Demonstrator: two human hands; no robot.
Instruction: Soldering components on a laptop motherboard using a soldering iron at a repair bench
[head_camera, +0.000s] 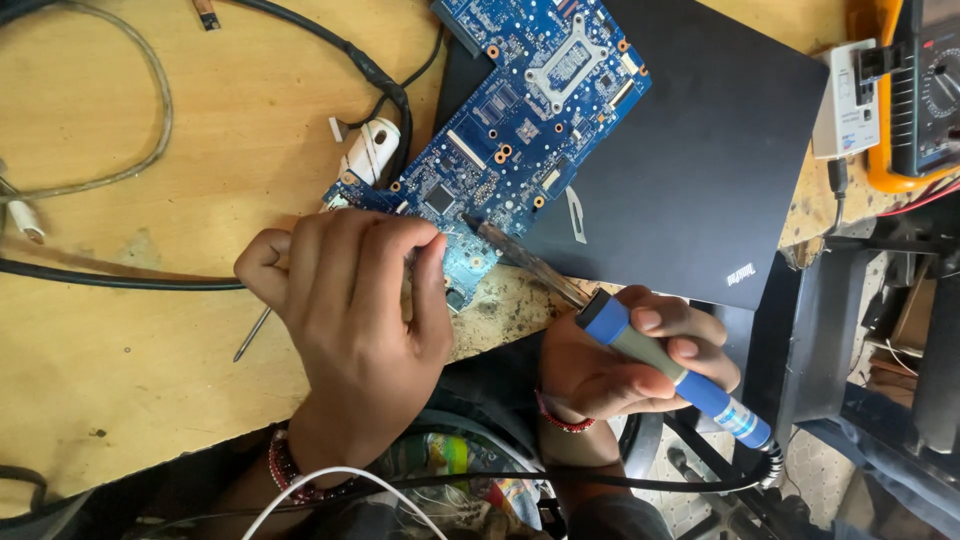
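a: what's the left hand (350, 300) doing?
b: curled down, fingers pressing the near corner of the blue circuit board (500, 130), which lies on the wooden table (90, 330), partly over a closed black laptop (690, 150)
a: and the right hand (625, 365)?
b: gripping a blue-handled soldering iron (650, 355), tip touching the board by the left fingers

Electronics repair workshop; scarred wooden bench (120, 330), bare circuit board (520, 110), multimeter (925, 90), soldering iron (640, 345).
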